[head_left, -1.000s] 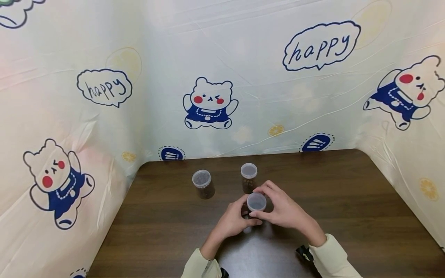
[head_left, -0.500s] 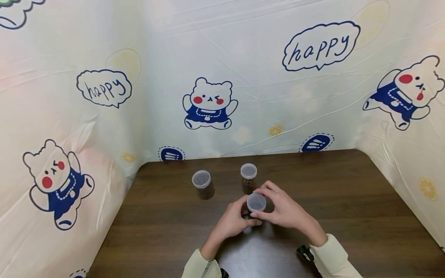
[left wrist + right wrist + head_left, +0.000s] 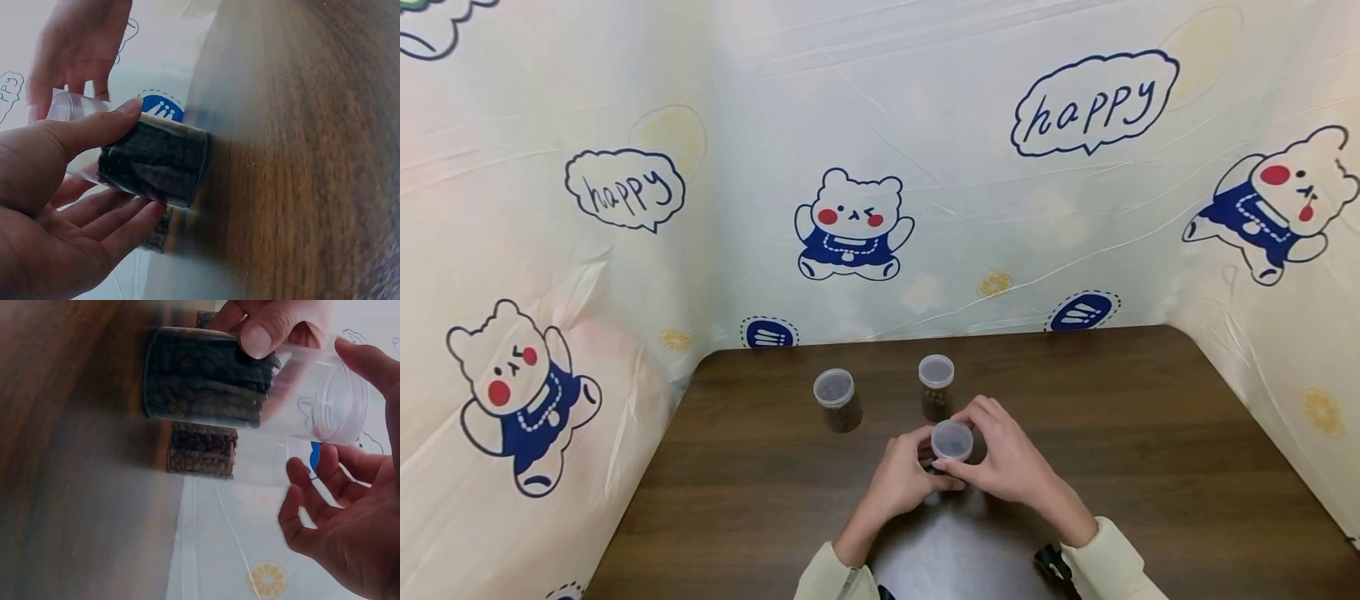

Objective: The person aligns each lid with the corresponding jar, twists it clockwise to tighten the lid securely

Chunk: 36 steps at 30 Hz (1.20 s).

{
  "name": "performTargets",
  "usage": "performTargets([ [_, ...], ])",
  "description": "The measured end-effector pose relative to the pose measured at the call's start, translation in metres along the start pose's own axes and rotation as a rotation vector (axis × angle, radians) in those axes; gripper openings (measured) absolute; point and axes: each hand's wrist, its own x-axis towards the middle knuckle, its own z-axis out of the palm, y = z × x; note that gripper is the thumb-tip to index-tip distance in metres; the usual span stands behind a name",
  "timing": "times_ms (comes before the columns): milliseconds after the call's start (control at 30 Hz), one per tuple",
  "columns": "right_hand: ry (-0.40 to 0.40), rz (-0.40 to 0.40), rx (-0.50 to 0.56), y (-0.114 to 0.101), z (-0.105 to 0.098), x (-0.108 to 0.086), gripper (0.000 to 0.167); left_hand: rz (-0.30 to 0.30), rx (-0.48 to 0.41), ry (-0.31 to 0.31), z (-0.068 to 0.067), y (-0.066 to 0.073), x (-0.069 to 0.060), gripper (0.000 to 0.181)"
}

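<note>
A clear plastic jar point(image 3: 206, 381), partly filled with dark seeds, stands upright on the table. My left hand point(image 3: 901, 479) grips its body low down, with the thumb on the near side and the fingers behind. At the top, my right hand point(image 3: 1013, 460) pinches the rim of the translucent lid point(image 3: 952, 441) between thumb and fingers. The lid sits on the jar's mouth. Just behind is a narrower lidded jar point(image 3: 937, 400) holding brown beans, also seen as the beans jar point(image 3: 203, 453) in the right wrist view.
To the left and farther back stands another lidded jar point(image 3: 839, 412) with dark contents. The brown wooden table point(image 3: 1112, 400) runs back to a pale cloth point(image 3: 955, 233) printed with bears, which encloses its back and sides.
My right hand has turned slightly about the lid, its wrist shifting a little to the left. The left hand and the jars have stayed in place.
</note>
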Motion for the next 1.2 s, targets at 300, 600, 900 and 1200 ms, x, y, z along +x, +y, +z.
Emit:
performTargets([
  [300, -0.078, 0.083, 0.135, 0.003, 0.001, -0.008, 0.056, -0.044, -0.004, -0.042, -0.003, -0.002, 0.001, 0.065],
  [600, -0.118, 0.101, 0.18, 0.008, 0.0, -0.01, 0.057, -0.044, -0.005, -0.057, -0.004, -0.004, 0.001, 0.06],
  [900, -0.11, 0.077, 0.183, 0.006, -0.004, -0.009, 0.056, -0.023, 0.004, -0.051, -0.005, 0.0, 0.002, 0.061],
  [1200, -0.054, 0.042, 0.149, 0.009, -0.011, -0.006, 0.057, 0.013, 0.006, -0.032, -0.003, 0.008, 0.007, 0.054],
])
